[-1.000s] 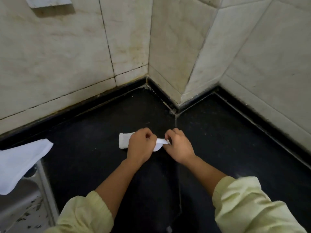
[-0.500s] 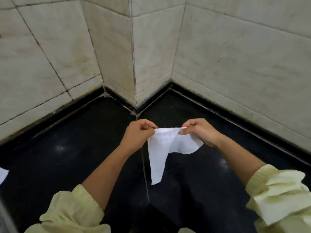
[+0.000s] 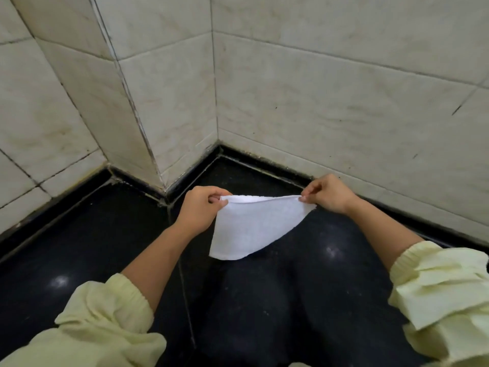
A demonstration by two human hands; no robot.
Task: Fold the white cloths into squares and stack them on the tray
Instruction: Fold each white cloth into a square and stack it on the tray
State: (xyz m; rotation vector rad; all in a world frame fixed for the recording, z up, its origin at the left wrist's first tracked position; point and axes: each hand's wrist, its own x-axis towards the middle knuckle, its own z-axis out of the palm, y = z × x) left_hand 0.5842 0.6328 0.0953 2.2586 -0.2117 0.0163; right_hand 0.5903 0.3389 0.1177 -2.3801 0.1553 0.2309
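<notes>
A small white cloth (image 3: 251, 226) hangs in the air above the black counter, stretched along its top edge between my two hands. My left hand (image 3: 199, 209) pinches its left top corner. My right hand (image 3: 326, 194) pinches its right top corner. The cloth's lower part droops to a rounded point toward the lower left. No tray or other cloth is in view.
The black stone counter (image 3: 105, 247) runs into a corner of beige tiled walls (image 3: 317, 102), with a wall column (image 3: 158, 115) jutting out just behind my left hand. A seam (image 3: 185, 287) crosses the counter below my left forearm. Pale yellow sleeves cover both my arms.
The rolled cloth was lifted off the counter and opened out. My hands have moved apart, pulling its top edge taut. The view has swung right, so the cloth at the left is gone.
</notes>
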